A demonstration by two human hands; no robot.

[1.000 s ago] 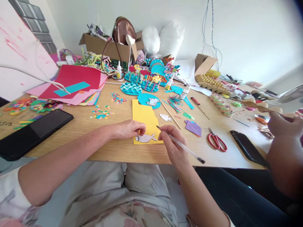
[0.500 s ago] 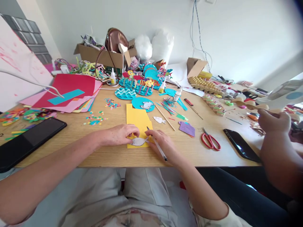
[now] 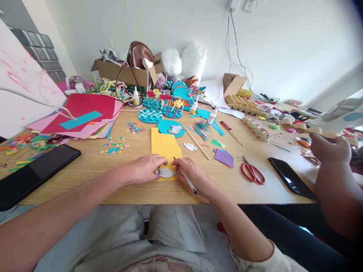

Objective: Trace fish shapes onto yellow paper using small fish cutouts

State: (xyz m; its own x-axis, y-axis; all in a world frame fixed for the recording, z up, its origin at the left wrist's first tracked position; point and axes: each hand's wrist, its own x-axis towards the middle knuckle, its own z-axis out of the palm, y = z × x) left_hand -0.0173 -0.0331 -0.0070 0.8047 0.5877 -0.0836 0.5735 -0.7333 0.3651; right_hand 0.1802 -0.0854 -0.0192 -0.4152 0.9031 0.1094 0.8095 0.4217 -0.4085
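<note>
A white paper fish cutout (image 3: pixel 165 173) lies on a sheet of yellow paper (image 3: pixel 165 142) near the table's front edge. My left hand (image 3: pixel 144 168) has its fingers curled in, with the thumb by the fish's head, and holds the cutout down against the yellow sheet. A pen (image 3: pixel 188 180) is gripped in my right hand (image 3: pixel 195 174), its tip pointing away from me above the fish's tail. The right fingers also rest by that tail, partly covering it. Another white fish cutout (image 3: pixel 190 147) lies to the right of the yellow sheet.
Red-handled scissors (image 3: pixel 252 173), a phone (image 3: pixel 290 177) and purple paper (image 3: pixel 224 157) lie to the right. Another phone (image 3: pixel 39 172) and coloured sheets (image 3: pixel 87 109) are on the left. Glue bottles (image 3: pixel 211 116) and blue crafts stand behind. Another person's hand (image 3: pixel 330 151) is at far right.
My left fingers have shifted slightly off the fish cutout, so more of its head shows. The pen has moved a little left with my right hand. The view has tilted up slightly.
</note>
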